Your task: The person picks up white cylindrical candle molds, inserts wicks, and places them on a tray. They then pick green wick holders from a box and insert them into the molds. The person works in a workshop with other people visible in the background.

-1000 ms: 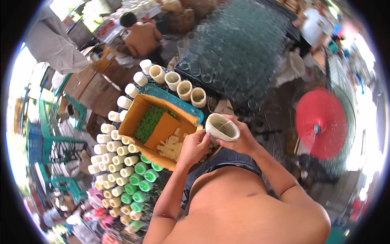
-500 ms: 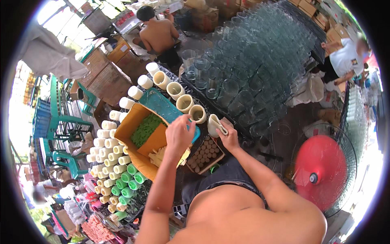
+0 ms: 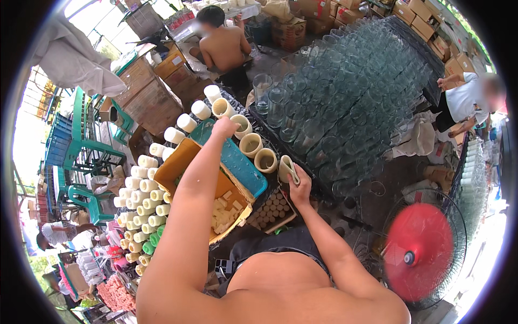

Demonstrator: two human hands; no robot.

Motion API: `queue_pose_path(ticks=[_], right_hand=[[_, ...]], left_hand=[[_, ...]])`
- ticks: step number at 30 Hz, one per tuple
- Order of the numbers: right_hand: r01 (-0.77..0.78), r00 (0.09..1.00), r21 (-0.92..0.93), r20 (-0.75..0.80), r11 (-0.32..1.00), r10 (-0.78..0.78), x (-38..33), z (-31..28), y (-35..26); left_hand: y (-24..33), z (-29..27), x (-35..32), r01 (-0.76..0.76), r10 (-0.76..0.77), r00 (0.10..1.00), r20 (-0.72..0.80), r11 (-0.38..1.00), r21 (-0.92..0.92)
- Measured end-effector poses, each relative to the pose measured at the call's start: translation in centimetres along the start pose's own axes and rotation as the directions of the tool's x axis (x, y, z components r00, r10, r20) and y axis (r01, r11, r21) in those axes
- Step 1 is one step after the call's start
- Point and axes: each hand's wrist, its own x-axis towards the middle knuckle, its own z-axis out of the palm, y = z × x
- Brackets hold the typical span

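Note:
My right hand (image 3: 300,184) is closed round a cream, soft-walled mould (image 3: 286,169), whose round mouth is squeezed into a narrow slit. My left arm stretches far forward. The left hand (image 3: 225,127) is over the far end of the teal tray (image 3: 245,175), beside a row of open cream cylinders (image 3: 251,144). Its fingers look bent and pressed together near the rim of one cylinder (image 3: 242,125); what they hold, if anything, is too small to make out. Beneath my left forearm stands an open cardboard box (image 3: 186,157) with pale yellow pieces (image 3: 227,213) inside.
Many clear glass cylinders (image 3: 345,92) crowd the dark table ahead. Pale cylinders (image 3: 143,186) stand in rows at left. A crate of round grey-brown pieces (image 3: 272,210) is near my lap. A red fan (image 3: 418,251) stands at right. Two people (image 3: 224,48) (image 3: 463,100) are farther off.
My left hand has moved forward and left, from above the tray's near end to the far cylinders. The right hand still grips the squeezed mould. The view has shifted slightly.

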Motion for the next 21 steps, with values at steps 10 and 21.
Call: queue_pose_path(ticks=[10,21], right_hand=[[0.025,0.999,-0.002,0.02,1.0,-0.025,2.2,1.5,1.9],[0.026,0.991,-0.09,0.134,0.996,-0.014,2.5,0.5,1.6]], left_hand=[[0.5,0.2,1.4,0.034,0.012,0.971,-0.239,0.981,0.19],[-0.8,-2.5,-0.2,-0.205,0.331,0.846,-0.418,0.925,0.319]])
